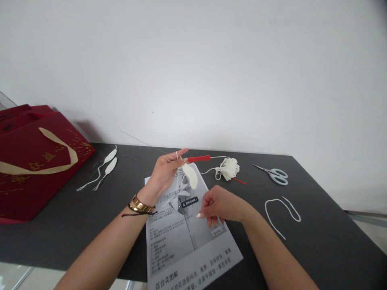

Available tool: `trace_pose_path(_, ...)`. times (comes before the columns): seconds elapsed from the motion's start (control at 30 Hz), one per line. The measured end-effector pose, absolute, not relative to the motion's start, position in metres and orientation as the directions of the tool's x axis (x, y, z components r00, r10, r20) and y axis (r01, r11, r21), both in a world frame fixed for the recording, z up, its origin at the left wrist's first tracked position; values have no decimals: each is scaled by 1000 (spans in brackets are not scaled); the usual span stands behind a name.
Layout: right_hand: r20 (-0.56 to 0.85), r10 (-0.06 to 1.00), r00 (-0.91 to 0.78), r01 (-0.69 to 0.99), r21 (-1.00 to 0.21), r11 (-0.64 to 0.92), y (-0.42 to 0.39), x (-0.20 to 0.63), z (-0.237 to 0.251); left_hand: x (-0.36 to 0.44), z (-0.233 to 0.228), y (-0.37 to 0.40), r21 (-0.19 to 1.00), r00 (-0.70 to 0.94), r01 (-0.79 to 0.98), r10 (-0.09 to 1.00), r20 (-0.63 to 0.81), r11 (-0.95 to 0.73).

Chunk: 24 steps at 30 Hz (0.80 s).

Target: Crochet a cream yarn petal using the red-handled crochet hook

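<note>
My left hand [165, 171] is raised over the top of a printed sheet, pinching a small white crocheted petal [190, 176]. White yarn loops round one of its fingers. Just past those fingertips is a crochet hook [198, 159] with a red handle; whether the hand touches it I cannot tell. From the petal, a strand leads right to a loose bundle of white yarn [229, 168]. My right hand [222, 204] hovers over the right side of the printed sheet [169, 251], fingers curled and thumb against index finger. Anything between them is too small to make out.
Two finished-looking white petals [110, 166] with yarn tails lie left, near a red gift bag [39, 161]. Scissors [273, 174] and a cut length of white yarn [267, 213] are on the right of the dark table [320, 225]. A thin red stick [240, 181] pokes from the yarn bundle.
</note>
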State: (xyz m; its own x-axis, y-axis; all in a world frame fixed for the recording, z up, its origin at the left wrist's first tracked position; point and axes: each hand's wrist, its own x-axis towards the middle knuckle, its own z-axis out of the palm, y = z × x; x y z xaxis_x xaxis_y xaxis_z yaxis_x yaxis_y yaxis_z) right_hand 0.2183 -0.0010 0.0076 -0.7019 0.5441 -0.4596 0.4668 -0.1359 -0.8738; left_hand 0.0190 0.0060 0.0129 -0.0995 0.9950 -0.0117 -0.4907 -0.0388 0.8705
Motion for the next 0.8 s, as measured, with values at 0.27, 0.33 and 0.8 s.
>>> trace_pose_path(0.27, -130, 916, -378, -195, -957, -216, 10, 212, 8, 27, 13, -4, 911, 181, -393, 982, -56, 125)
trace_pose_path(0.33, -90, 932, -352, -293, -935, -201, 8, 209, 8, 27, 12, -5, 920, 219, -366, 974, -63, 142)
trace_pose_path(0.8, -98, 939, -329, -369, -902, -223, -3, 196, 1, 37, 10, -6, 977, 186, -214, 982, 35, 6)
